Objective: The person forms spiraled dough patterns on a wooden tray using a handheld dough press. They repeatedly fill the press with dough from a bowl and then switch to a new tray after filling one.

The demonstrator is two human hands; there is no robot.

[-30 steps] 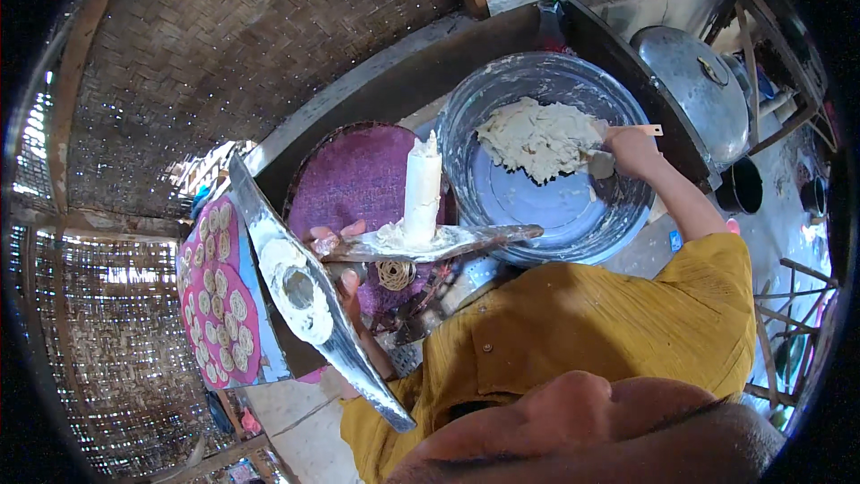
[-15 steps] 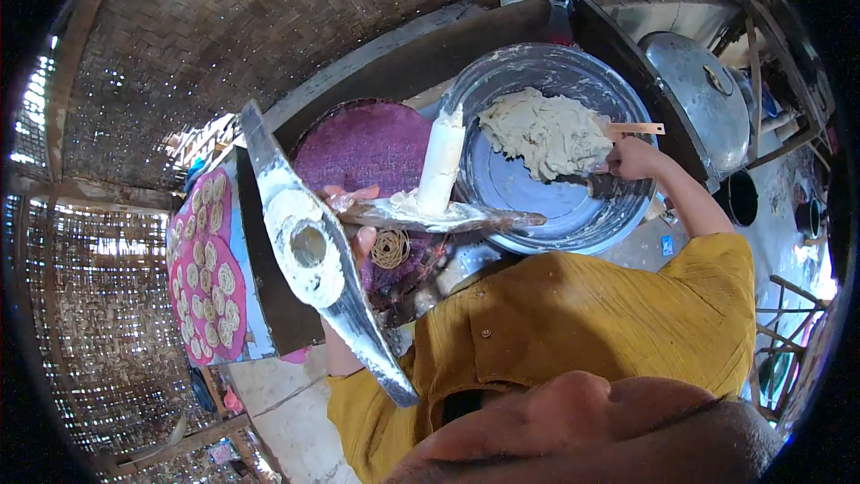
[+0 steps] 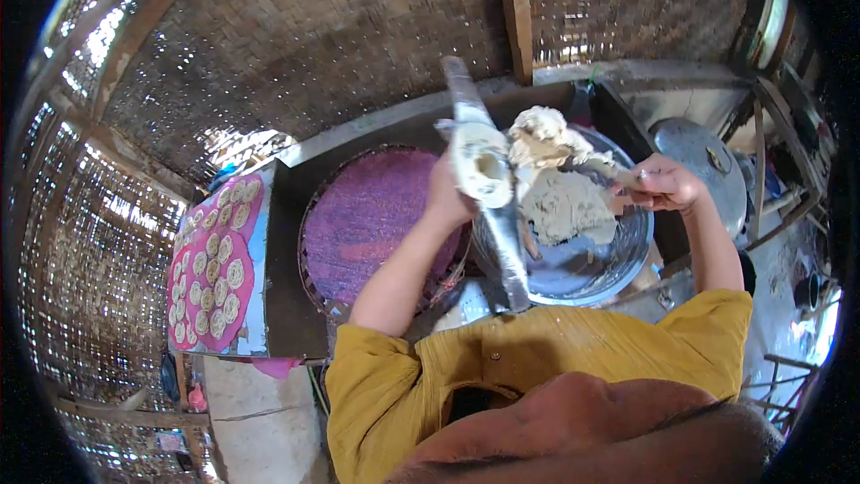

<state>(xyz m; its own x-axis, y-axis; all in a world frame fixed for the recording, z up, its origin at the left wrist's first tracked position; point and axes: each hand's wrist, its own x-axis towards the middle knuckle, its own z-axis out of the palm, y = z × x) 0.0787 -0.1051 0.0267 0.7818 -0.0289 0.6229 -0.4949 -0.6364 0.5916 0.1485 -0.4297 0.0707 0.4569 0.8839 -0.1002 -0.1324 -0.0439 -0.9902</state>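
My left hand (image 3: 446, 195) is closed round a dough-smeared wooden hand press (image 3: 479, 154), which has a round hole in its middle and two long handles. A second wooden handle (image 3: 530, 240) shows behind it; the rest of that piece is hidden. My right hand (image 3: 667, 184) grips a dough-coated spatula (image 3: 602, 164), its blade mostly buried. A pale lump of dough (image 3: 542, 133) sits on its far end, close beside the press hole. Below both hands stands a large basin (image 3: 638, 255) with more greyish dough (image 3: 569, 208) in it.
A round purple cloth-covered tray (image 3: 358, 206) lies left of the basin. Further left, coiled noodle rounds (image 3: 212, 271) rest on pink sheets (image 3: 244, 255). A lidded metal pot (image 3: 690, 148) stands at the right. A woven wall (image 3: 358, 36) rises behind.
My left hand has brought the press right, from over the tray to the basin's left side. My right hand has come up out of the basin with a lump of dough on the spatula.
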